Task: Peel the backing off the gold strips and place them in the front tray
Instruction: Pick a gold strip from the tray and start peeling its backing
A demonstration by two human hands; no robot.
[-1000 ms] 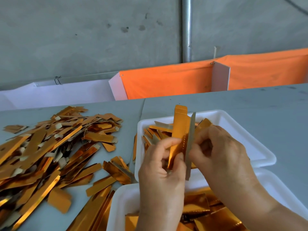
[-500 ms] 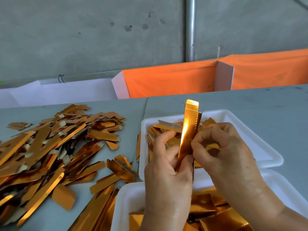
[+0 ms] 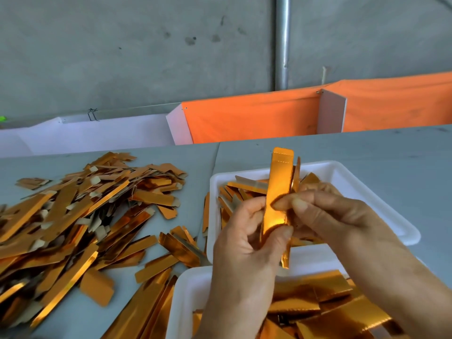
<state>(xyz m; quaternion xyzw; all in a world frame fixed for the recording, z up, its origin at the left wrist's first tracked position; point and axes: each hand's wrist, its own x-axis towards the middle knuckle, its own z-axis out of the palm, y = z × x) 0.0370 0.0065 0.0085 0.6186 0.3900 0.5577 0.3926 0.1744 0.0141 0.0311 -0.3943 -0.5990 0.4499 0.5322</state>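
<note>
I hold one gold strip upright over the two white trays. My left hand grips its lower part between thumb and fingers. My right hand pinches it at mid height from the right, where a thin backing piece stands apart behind the strip's right edge. The farther white tray holds several gold strips at its left end. The nearer white tray below my hands holds crumpled gold pieces.
A big loose pile of gold strips covers the grey table on the left, reaching to the trays. Orange cloth panels and a white panel stand along the table's far edge. Behind rises a concrete wall with a metal pipe.
The strip has turned its gold face toward me and its top has shifted slightly. The grey backing seen a second ago now shows only as a thin edge behind the strip.
</note>
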